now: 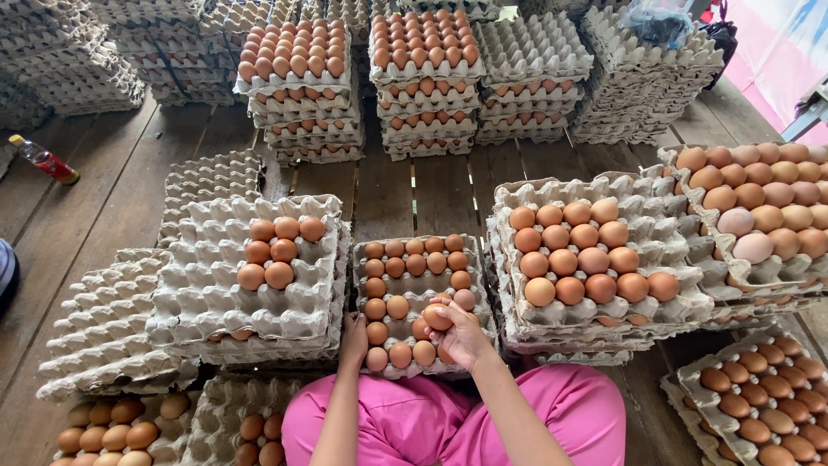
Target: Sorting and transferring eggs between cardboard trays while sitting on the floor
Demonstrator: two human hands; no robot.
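I saw little open room around the middle egg tray [420, 298]. Its left edge met a taller tray stack [246, 285], and its right edge met another stack [595, 263]. Beyond the middle egg tray, bare floor planks [414, 190] ran up to the far stacks [362, 86]. More open planks lay far left.

even, soft daylight, faint shadows; sharp centre, edges bowed, perhaps slightly blurred at corners.
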